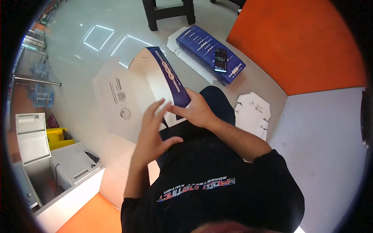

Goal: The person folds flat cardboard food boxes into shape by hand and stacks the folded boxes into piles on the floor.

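A partly folded cardboard box (153, 79), white inside with a dark blue printed side, is tilted up in front of my body. My right hand (199, 109) grips the near end of its blue side, thumb towards the inside and fingers behind the wall. Beside the box's near end is my left hand (151, 134), with its fingers and thumb apart and nothing held. A wide white flap (124, 99) with dark print spreads out to the left of the box, looking pale and smeared. Whether the left fingertips touch the cardboard, I cannot tell.
On the tiled floor ahead lies blue printed cardboard (194, 40) with a phone (220, 61) on top. A flat white cardboard piece (252, 112) rests at right. A black stool (171, 13) stands far off. Orange panel (303, 46) bounds the right; white cabinets (74, 163) the left.
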Tool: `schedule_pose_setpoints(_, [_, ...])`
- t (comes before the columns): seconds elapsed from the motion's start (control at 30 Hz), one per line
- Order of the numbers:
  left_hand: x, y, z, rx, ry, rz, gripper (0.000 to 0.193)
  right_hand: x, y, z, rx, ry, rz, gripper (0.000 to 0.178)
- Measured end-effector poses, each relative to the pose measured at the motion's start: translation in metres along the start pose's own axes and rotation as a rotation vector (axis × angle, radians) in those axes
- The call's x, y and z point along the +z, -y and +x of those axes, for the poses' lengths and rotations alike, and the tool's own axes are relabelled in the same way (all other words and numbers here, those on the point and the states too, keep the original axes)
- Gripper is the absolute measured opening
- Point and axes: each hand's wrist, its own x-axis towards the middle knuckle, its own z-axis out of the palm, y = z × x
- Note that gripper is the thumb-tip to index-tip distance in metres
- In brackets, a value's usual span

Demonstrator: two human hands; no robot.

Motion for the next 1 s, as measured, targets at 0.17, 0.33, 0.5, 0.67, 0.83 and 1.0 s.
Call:
schedule_pose_setpoints(0.17, [0.031,-0.002,0.000,-0.221,-0.085,0.079,0.099,0.004,0.006,0.000,-0.043,-0.083,-0.089,0.080])
schedule_pose_setpoints(0.33, [0.016,0.001,-0.009,-0.177,-0.050,0.041,0.023,-0.013,0.010,0.000,-0.031,0.061,-0.210,0.071])
schedule_pose_setpoints(0.5, [-0.002,0.005,-0.022,-0.050,0.014,0.072,0.018,-0.019,0.005,0.004,-0.308,0.442,-0.477,0.044])
schedule_pose_setpoints(0.67, [-0.022,0.018,-0.039,-0.303,0.000,0.019,0.020,-0.012,0.007,-0.001,-0.176,0.292,-0.157,0.021])
schedule_pose_setpoints(0.83, [-0.028,0.025,-0.046,-0.341,-0.051,-0.037,0.022,-0.004,0.023,-0.004,-0.236,0.359,-0.108,0.019])
schedule_pose_setpoints(1.0, [-0.024,0.013,-0.046,-0.348,0.000,-0.028,0.024,0.013,0.033,-0.004,-0.515,0.312,-0.429,0.023])
